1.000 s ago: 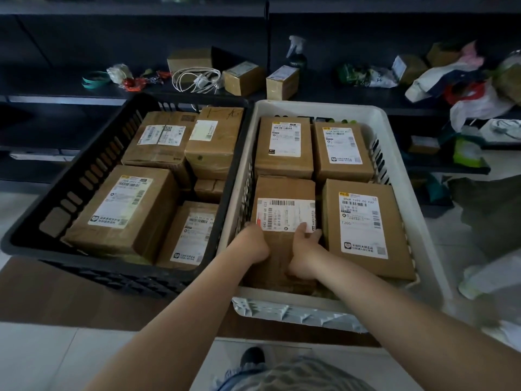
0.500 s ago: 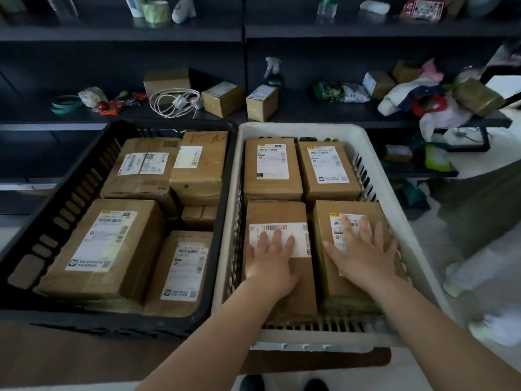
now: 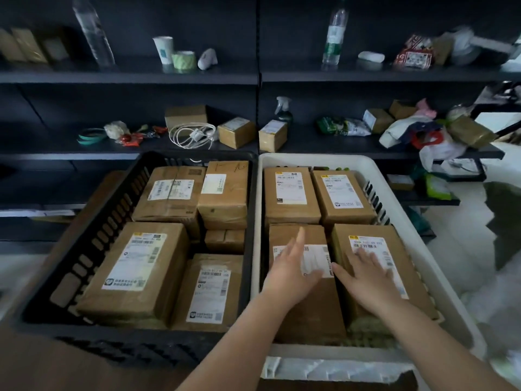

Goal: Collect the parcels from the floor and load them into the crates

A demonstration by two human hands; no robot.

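Head view of two crates side by side below dark shelving. The black crate (image 3: pixel 84 249) on the left holds several brown parcels packed close together; the white crate (image 3: pixel 417 249) on the right holds four, two at the back and two at the front. The left hand (image 3: pixel 293 270) lies over the front-left parcel (image 3: pixel 307 311), fingers straight and together, tilted so that its edge is uppermost; whether the palm touches the cardboard cannot be told. The right hand (image 3: pixel 369 275) rests flat on the front-right parcel (image 3: pixel 394 249), fingers spread across its label, thumb reaching toward the gap between the two boxes. Neither hand grips anything. One second earlier both hands were curled on the near end of the front-left parcel; half a second earlier each lay flat on its own box. The left hand has since tipped up, while the right remains pressed down. Judged from this, the front-left parcel has been seated and released, and the top layer of the white crate looks full. No parcels on the floor can be made out.
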